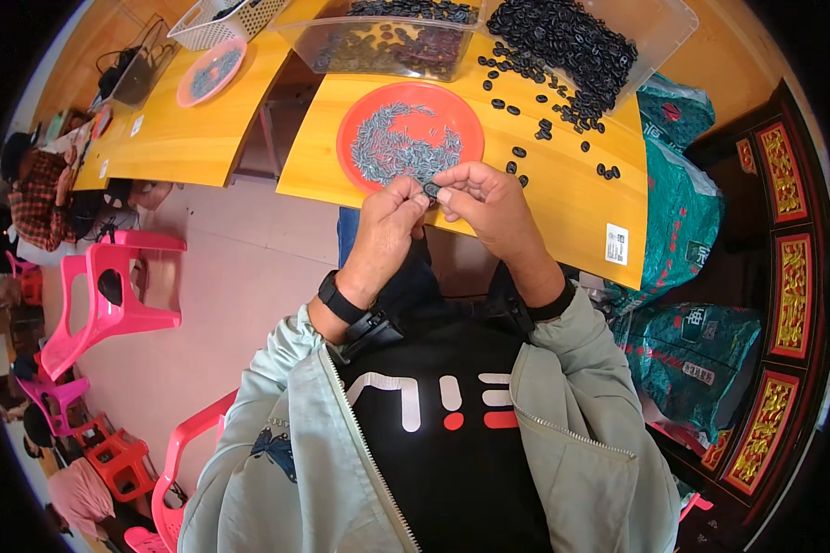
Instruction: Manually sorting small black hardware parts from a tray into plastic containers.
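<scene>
Between the fingertips of both hands, at the near rim of a red plate (479,138), is a small black oval piece (431,190). My left hand (385,226) pinches it from the left, thumb and forefinger closed. From the right, my right hand (496,210) grips the same piece with thumb and forefinger. Whether a screw sits in the piece is too small to tell. Many grey metal screws (387,147) lie heaped in the plate, just beyond my fingers. Loose black oval pieces (519,152) are scattered on the yellow table (563,212) right of the plate.
Behind the plate stands a clear bin (369,51) of dark pieces. Another clear container (659,41) spills black ovals at the far right. Green sacks (678,212) crowd the table's right side. A pink stool (111,286) and other people are at left, near a second table (184,129).
</scene>
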The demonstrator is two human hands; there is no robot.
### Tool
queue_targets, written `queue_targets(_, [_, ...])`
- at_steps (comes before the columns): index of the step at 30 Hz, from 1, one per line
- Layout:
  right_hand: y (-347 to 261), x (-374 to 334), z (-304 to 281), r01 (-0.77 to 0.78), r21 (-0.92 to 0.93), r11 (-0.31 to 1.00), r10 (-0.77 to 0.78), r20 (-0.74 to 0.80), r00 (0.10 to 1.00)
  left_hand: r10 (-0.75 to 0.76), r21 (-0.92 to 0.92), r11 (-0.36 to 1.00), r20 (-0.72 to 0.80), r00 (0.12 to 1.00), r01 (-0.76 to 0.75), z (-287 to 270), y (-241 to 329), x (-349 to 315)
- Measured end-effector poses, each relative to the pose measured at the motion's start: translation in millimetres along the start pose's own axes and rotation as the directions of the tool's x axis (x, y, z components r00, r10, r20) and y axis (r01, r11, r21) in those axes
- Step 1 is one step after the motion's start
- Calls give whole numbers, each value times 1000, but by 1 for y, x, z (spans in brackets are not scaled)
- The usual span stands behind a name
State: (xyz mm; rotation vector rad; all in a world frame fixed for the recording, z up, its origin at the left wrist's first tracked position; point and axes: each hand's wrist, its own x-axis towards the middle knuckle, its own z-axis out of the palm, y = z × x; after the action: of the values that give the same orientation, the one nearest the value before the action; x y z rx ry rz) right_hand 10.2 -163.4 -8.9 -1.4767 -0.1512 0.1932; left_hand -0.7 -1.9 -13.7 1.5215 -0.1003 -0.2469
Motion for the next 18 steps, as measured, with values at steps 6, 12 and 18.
queue_targets(6, [4, -2, 9, 77, 35, 996, -77, 7, 997, -77, -286, 956, -26, 997, 66, 6, 0, 1])
queue_targets(12, [5, -6, 12, 88, 77, 993, -91, 40, 995, -98, -292, 952, -12, 995, 90, 5, -2, 2])
queue_targets(18, [0, -5, 10, 97, 99, 990, -98, -1, 995, 16, -71, 997, 4, 1000, -16, 3, 1, 1])
